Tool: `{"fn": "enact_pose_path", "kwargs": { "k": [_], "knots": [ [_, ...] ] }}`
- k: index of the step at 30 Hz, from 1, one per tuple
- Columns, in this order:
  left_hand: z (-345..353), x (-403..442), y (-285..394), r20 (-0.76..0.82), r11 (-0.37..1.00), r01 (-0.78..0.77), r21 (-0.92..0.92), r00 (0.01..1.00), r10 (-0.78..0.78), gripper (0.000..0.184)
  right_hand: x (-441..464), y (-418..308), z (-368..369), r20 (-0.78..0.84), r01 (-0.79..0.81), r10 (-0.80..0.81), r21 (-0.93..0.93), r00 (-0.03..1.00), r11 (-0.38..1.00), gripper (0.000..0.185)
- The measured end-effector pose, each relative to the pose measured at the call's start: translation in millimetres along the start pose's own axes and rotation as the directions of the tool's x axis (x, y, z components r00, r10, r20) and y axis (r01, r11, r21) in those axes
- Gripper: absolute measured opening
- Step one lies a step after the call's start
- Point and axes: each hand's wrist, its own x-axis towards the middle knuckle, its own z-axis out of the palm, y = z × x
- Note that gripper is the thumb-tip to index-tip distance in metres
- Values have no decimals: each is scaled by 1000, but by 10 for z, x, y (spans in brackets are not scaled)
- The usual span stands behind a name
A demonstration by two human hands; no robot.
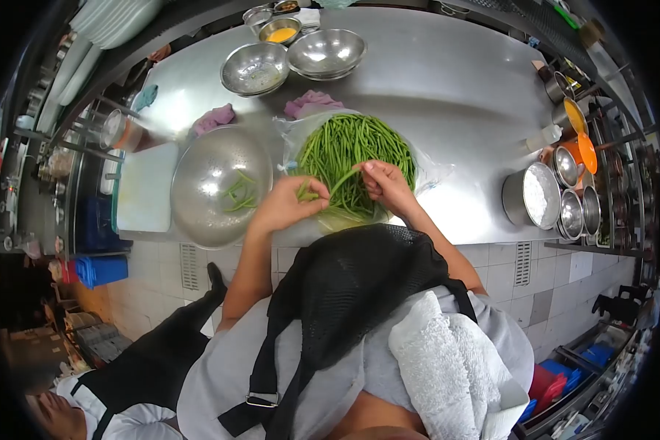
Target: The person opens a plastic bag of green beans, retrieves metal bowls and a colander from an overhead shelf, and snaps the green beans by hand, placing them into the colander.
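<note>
A big heap of green beans (359,139) lies in a clear plastic bag (290,136) on the steel table. Over the heap's near left side, my left hand (297,204) is closed on green beans, with short pieces showing inside its curled fingers. One green bean (345,178) stretches between both hands. My right hand (389,187) pinches its other end between thumb and fingertips. Left of my left hand sits a large metal bowl (198,172) with a few bean pieces (240,192) in it.
A white cutting board (147,187) lies at the left. Two metal bowls (326,53) and purple cloths (312,103) are at the back. On the right stand a pot of white contents (517,196) and a squeeze bottle (543,138). Another person (117,396) is at lower left.
</note>
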Motion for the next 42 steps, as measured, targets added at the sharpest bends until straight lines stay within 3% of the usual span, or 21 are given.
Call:
{"fn": "enact_pose_path", "kwargs": {
  "k": [2, 5, 9, 11, 12, 14, 16, 18, 20, 22, 25, 28, 33, 35, 36, 38, 40, 42],
  "knots": [
    [-6, 18, -92, 49, 997, -24, 69, 999, 21, 13, 13, 28, -16, -1, 20, -20, -117, 1000, 993, 27],
    [-19, 33, -158, 66, 987, -86, 135, 995, 78, 14, 16, 67, -43, -10, 23, -25, -138, 1000, 990, 24],
    [-29, 31, -125, 42, 983, 10, 183, 999, -18, 15, -25, 75, -35, -36, 20, -32, -304, 999, 953, 26],
    [-32, 53, -184, 48, 977, -35, 210, 999, 26, 18, -28, 82, 25, -70, 129, -195, -530, 978, 838, 27],
    [-18, 67, -199, 28, 976, -35, 217, 999, 30, 18, -26, 93, 30, -48, 141, -196, -532, 979, 835, 27],
    [70, 132, -227, 13, 953, -142, 268, 990, 143, 23, -3, 166, 1, -60, 148, -265, -704, 962, 695, 26],
    [210, 222, -302, -45, 956, -155, 249, 984, 172, 25, 36, 298, 58, -3, 247, -347, -697, 938, 673, 25],
    [287, 259, -219, -104, 861, -66, 505, 985, 137, 24, 2, 292, 159, 23, 240, -325, -721, 946, 650, 25],
    [302, 284, -304, -137, 831, -129, 541, 961, 239, 23, 6, 309, 156, 7, 218, -322, -751, 947, 623, 24],
    [300, 275, -279, -55, 740, -93, 666, 983, 173, 22, -8, 301, 136, 53, 230, -307, -784, 950, 576, 22],
    [263, 266, -232, -36, 696, -62, 715, 991, 125, 22, -114, 112, 344, 161, 244, -218, -862, 963, 445, 19],
    [265, 252, -202, -6, 654, -50, 755, 997, 83, 23, -132, 70, 418, 133, 186, -154, -892, 979, 412, 18],
    [282, 256, -236, 13, 673, -40, 738, 999, 45, 22, -2, 241, 217, 150, 217, -184, -876, 971, 432, 17],
    [286, 277, -318, -34, 767, -101, 634, 987, 157, 20, 110, 380, 65, 97, 292, -317, -699, 943, 653, 13],
    [310, 288, -348, -49, 769, -95, 632, 986, 162, 20, 120, 354, 32, 111, 297, -312, -703, 943, 647, 13],
    [411, 301, -414, -186, 875, -251, 415, 918, 351, 17, 111, 269, -2, -151, -43, -13, -362, 988, 931, 10],
    [490, 334, -453, -214, 890, -257, 376, 911, 353, 17, 107, 274, -13, -150, -61, 19, -283, 988, 957, 9],
    [514, 348, -435, -233, 901, -270, 340, 904, 358, 17, 123, 318, -59, -126, -21, 11, -77, 992, 997, 11]
  ]
}}
